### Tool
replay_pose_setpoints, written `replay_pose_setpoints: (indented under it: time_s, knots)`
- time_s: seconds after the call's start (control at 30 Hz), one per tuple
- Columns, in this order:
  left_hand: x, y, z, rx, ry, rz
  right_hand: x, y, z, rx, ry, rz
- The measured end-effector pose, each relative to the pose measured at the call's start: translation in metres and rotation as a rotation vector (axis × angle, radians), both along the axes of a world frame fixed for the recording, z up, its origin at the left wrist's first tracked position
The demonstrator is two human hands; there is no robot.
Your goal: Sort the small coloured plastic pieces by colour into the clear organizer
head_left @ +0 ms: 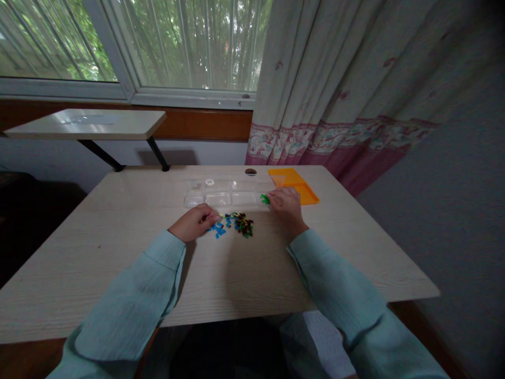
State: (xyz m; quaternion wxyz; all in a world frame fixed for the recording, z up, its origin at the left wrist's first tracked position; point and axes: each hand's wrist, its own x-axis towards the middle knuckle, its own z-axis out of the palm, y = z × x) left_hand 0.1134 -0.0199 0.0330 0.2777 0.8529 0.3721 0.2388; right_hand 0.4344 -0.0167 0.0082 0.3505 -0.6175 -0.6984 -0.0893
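A pile of small flat coloured pieces [243,225], dark brown, green, yellow and blue, lies on the table. Blue pieces [218,229] are spread at its left side. My left hand [194,223] rests beside them with fingertips pressed together; whatever they may pinch is too small to make out. Behind the pile stands a clear plastic compartment tray [219,199]. My right hand [286,206] is over its front right compartment, fingers closed together. Green pieces [264,199] show at those fingertips; I cannot tell whether they are gripped or lie in the compartment.
An orange plastic tray [310,195] lies behind my right hand, at the clear tray's right end. A round cable hole [251,171] is near the table's back edge. At the back left, a raised white shelf [90,123] stands on black legs. A curtain [315,105] hangs behind.
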Motion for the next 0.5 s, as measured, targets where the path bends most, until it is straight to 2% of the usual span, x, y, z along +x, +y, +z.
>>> replay_pose_setpoints:
  time_s: [0.13,0.3,0.5]
  knots:
    - [0.004,-0.001,-0.001,-0.031,-0.085,0.079,-0.007,-0.003,0.0,0.039,0.015,0.058]
    - [0.019,-0.005,-0.007,-0.026,-0.211,0.201,-0.033,-0.016,0.005,0.067,0.044,0.247]
    - [0.038,-0.016,-0.017,-0.179,-0.339,0.288,-0.073,-0.035,0.007,0.092,0.008,0.463]
